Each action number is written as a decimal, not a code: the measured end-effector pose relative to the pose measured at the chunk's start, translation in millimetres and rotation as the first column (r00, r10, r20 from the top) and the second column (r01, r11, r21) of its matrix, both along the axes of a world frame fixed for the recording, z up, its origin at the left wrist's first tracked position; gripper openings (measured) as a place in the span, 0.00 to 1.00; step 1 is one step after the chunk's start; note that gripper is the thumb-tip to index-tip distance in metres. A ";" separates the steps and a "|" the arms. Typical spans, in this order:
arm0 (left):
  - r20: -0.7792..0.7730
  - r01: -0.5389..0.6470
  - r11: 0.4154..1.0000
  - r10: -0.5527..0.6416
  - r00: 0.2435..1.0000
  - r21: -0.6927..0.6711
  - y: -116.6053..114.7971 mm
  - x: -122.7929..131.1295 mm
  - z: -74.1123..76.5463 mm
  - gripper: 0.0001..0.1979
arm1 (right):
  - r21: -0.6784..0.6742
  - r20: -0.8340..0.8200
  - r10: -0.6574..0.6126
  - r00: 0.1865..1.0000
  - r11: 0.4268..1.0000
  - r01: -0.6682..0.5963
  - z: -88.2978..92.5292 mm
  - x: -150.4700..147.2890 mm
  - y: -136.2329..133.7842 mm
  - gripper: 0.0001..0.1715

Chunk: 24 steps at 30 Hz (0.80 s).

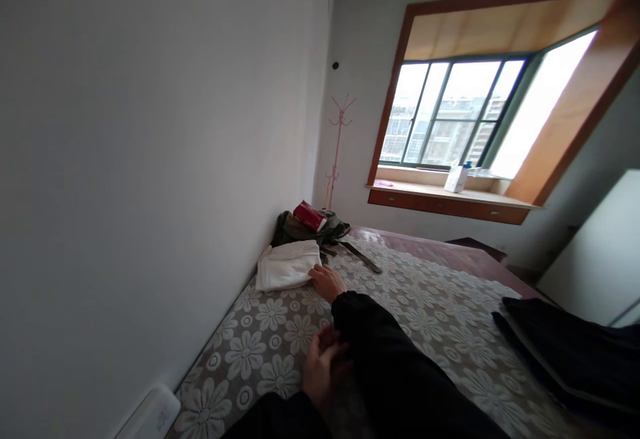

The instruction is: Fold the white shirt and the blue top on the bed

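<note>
A folded white cloth [289, 265] lies on the flower-patterned cover [246, 353], close to the wall. My right hand [329, 281] reaches forward to the cloth's right edge, its fingers bent and closed at that edge. Nearer to me, my left hand [320, 365] is beside my right forearm, above the cover. Its fingers are loosely curled and apart, with nothing visible in them; the sleeve and shadow hide part of it. Just behind the cloth sits a dark green backpack [287, 229] with a red packet [310, 216] on top, and a strap [363, 257] trails to the right.
The white wall [165, 159] rises along the left side. Dark folded fabric [575, 345] lies at the right. A white box-like object [153, 415] is at the lower left. Beyond the bed are a pink coat stand [338, 139] and a window sill [420, 184] holding a white container [455, 179].
</note>
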State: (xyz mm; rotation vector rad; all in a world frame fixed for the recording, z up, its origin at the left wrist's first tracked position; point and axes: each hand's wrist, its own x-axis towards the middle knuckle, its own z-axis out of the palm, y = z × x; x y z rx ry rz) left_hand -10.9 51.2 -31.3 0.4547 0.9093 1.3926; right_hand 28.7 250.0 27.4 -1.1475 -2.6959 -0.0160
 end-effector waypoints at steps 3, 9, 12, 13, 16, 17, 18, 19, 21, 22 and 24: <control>0.315 -0.094 0.988 0.129 0.940 -0.123 0.4 -7.3 14.3 0.21 | 0.037 0.003 0.019 1.000 0.999 -0.019 14.5 10.3 -12.3 0.15; 0.407 -0.153 0.965 0.230 0.884 -0.214 -1.2 -15.4 32.0 0.07 | 0.037 -0.007 -0.026 1.000 0.999 0.026 25.8 103.3 -85.6 0.18; 0.391 -0.172 0.963 0.243 0.888 -0.207 -1.1 -12.6 29.4 0.08 | 0.002 -0.052 -0.055 0.997 0.998 0.056 17.9 169.5 -129.0 0.19; 0.384 -0.171 0.964 0.238 0.892 -0.202 -1.5 -11.1 28.4 0.09 | -0.011 -0.064 -0.058 0.996 0.998 0.057 14.2 186.7 -141.7 0.19; 0.349 -0.163 0.971 0.217 0.912 -0.176 -4.4 -6.9 27.1 0.14 | -0.032 -0.093 -0.055 0.994 0.998 0.052 4.1 210.3 -170.3 0.18; 0.334 -0.162 0.973 0.209 0.919 -0.163 -5.6 -5.6 27.2 0.16 | -0.034 -0.116 -0.047 0.992 0.998 0.043 1.6 207.8 -176.5 0.20; 0.317 -0.162 0.976 0.202 0.927 -0.148 -7.0 -4.2 27.3 0.18 | -0.038 -0.148 -0.037 0.988 0.999 0.031 -0.3 200.8 -181.0 0.25; 0.302 -0.163 0.978 0.196 0.933 -0.129 -8.2 -2.9 27.5 0.20 | -0.046 -0.184 -0.025 0.983 0.999 0.016 -1.6 190.2 -183.9 0.32; 0.275 -0.163 0.982 0.184 0.944 -0.097 -10.1 -0.3 27.6 0.25 | -0.083 -0.249 0.013 0.968 0.996 -0.034 -2.8 162.8 -184.8 0.43; 0.262 -0.162 0.983 0.181 0.948 -0.092 -10.5 0.7 27.5 0.27 | -0.119 -0.291 0.026 0.957 0.991 -0.063 -3.0 148.3 -182.6 0.43; 0.239 -0.150 0.983 0.171 0.956 -0.103 -10.2 1.7 27.8 0.24 | -0.253 -0.450 -0.029 0.893 0.963 -0.096 -4.0 123.1 -173.1 0.32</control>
